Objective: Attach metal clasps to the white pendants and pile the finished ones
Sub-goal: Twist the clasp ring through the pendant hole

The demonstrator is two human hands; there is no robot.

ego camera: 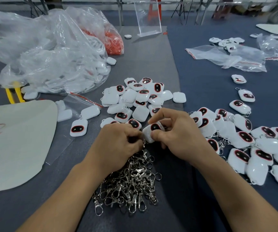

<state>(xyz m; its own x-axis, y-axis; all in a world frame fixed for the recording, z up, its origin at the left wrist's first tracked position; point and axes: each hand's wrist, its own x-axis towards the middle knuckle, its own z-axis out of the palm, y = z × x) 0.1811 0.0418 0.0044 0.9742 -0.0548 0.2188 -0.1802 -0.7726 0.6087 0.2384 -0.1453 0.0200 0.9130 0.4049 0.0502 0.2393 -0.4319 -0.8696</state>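
Head view: grey table (151, 64) looks laid out as a flow line around the hands. Big clear bag (51, 56) at 10 o'clock holds bulk white stock, parked clear of the work zone. Finished pile (252, 148) sits at 3 to 4 o'clock with chains and rings showing between the pieces. It's on the right hand's side, so drop-off is likely a short sweep. Bare pendants (140, 97) are heaped at 12 o'clock, just beyond the hands, handy for the next pick. Clasp heap (131, 185) is at 6 o'clock, right under the left wrist, so hardware feeds with almost no travel. Right hand (176, 133) pinches the held pendant (151, 131) between thumb and forefinger, dark face up, lower corner tipped toward the other hand to present the loop. Left hand (118, 148) has fingers curled tight, pinching a clasp (144, 143) against that corner at dead centre. Fingertips hide the joint, so I can't tell if it's hooked. My read: mid-attach, not ready to pile.
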